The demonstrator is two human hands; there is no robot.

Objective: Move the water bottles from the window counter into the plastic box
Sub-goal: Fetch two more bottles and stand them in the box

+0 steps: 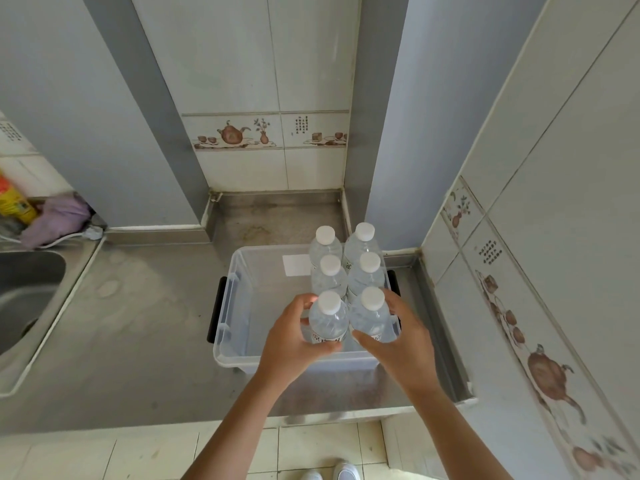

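Bottles [346, 282]: six clear, white-capped, standing upright in two rows of three inside the right half of the box [239, 306]. The left half of the box is bare apart from a white label on the floor of it. The rows run from the far wall of the box toward the near wall, bottle close against bottle.

Progress: six bottles are in the box. No further bottles show on the counter [138, 323] or anywhere else in view, so the move appears complete or in its last placement. The window counter itself cannot be identified from here.

Left hand [294, 337]: curled around the near left bottle [328, 320], thumb across the front low on the label, fingers [306, 303] wrapped round the far side. Grip is closed on that bottle.

Right hand [398, 341]: cupped round the near right bottle [370, 315], thumb low in front, fingers round the right side. Grip is closed on that bottle. Whether either bottle rests on the box floor or hangs just above it cannot be told.

Both forearms reach forward and slightly inward from the bottom of the view, wrists above the near wall of the box.

Surroundings: the box sits on a steel counter in a tiled corner; a sink [24, 292] lies well to the left.
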